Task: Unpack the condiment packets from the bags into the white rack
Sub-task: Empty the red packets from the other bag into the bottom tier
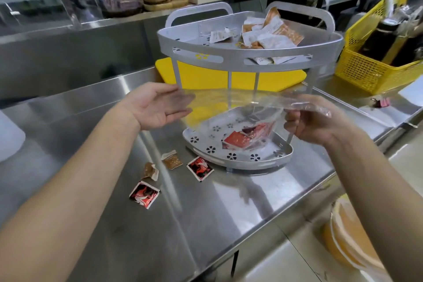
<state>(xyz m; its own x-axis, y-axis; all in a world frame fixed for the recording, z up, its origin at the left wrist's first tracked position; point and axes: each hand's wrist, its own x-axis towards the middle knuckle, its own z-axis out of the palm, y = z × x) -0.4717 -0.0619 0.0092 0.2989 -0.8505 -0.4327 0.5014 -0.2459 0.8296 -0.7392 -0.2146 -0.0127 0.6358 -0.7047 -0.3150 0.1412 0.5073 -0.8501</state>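
Observation:
A white two-tier corner rack [249, 62] stands on the steel counter. Its top tier holds several orange-and-white packets [272, 32]. My right hand [313, 119] is shut on a clear plastic bag [231, 107] held over the lower tier [201, 142], where red packets [247, 137] lie, seen through the bag. My left hand [158, 105] is flat and open at the bag's left edge, fingers apart. Two red packets [199, 168] [144, 194] and two brown ones [172, 160] [151, 170] lie loose on the counter in front of the rack.
A yellow cutting board [199, 78] lies behind the rack. A yellow mesh basket [375, 66] with dark bottles stands at the right. A pink binder clip [381, 102] lies by it. Orange plates [348, 236] are stacked at the lower right, below the counter edge.

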